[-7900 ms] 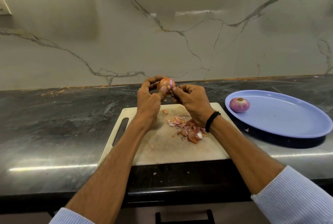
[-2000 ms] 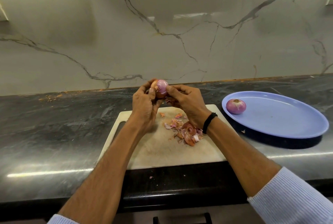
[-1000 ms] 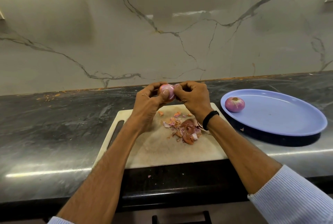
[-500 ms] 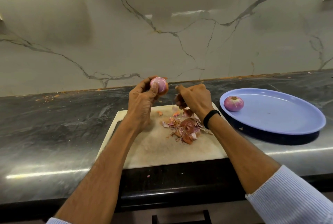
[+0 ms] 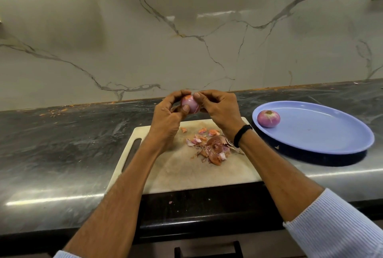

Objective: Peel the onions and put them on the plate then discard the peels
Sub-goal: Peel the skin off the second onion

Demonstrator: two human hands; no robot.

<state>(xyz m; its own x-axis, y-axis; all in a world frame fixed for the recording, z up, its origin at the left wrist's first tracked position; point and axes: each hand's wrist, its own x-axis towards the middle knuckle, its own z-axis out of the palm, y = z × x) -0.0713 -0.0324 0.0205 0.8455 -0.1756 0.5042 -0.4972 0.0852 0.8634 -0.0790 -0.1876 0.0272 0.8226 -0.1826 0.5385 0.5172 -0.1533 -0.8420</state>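
Observation:
A small pink onion (image 5: 190, 106) with a patch of orange skin near its top is held above the far edge of the white cutting board (image 5: 178, 172). My left hand (image 5: 166, 116) grips it from the left, thumb on its lower front. My right hand (image 5: 217, 109) meets it from the right, fingertips pinching at its top. A heap of loose peels (image 5: 213, 147) lies on the board below my right wrist. One peeled onion (image 5: 268, 118) sits on the left part of the blue plate (image 5: 323, 143).
The board and plate rest on a dark stone counter (image 5: 62, 154) against a marble wall. Small peel scraps lie on the counter by the plate (image 5: 277, 147) and near the front edge (image 5: 170, 202). A drawer handle (image 5: 207, 249) shows below the counter.
Half a second ago my right hand was away from the onion, lower over the peels. It has come back up and its fingertips are on the onion's top again.

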